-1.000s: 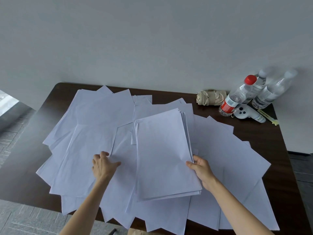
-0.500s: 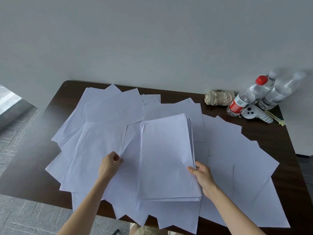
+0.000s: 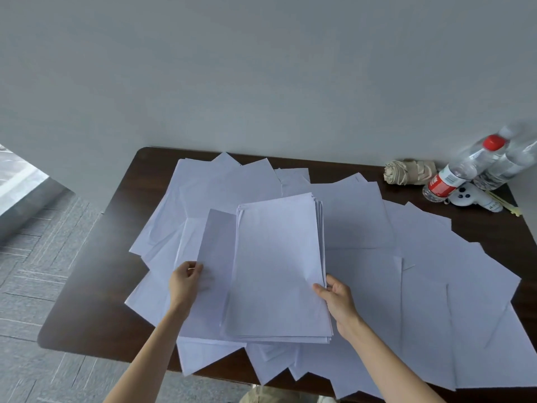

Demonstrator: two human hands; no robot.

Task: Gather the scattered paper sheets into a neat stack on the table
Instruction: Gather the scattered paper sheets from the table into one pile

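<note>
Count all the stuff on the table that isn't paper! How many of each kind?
Red-capped bottle: 1
Beige rolled bundle: 1
White controller: 1
Yellow stick: 1
Total: 4, plus the clear bottles behind, which are too blurred to count.

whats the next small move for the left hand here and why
Probably slide the single sheet that the left hand pinches rightward onto the stack: it is raised beside the stack's left edge, and the right hand grips the stack's right edge.
</note>
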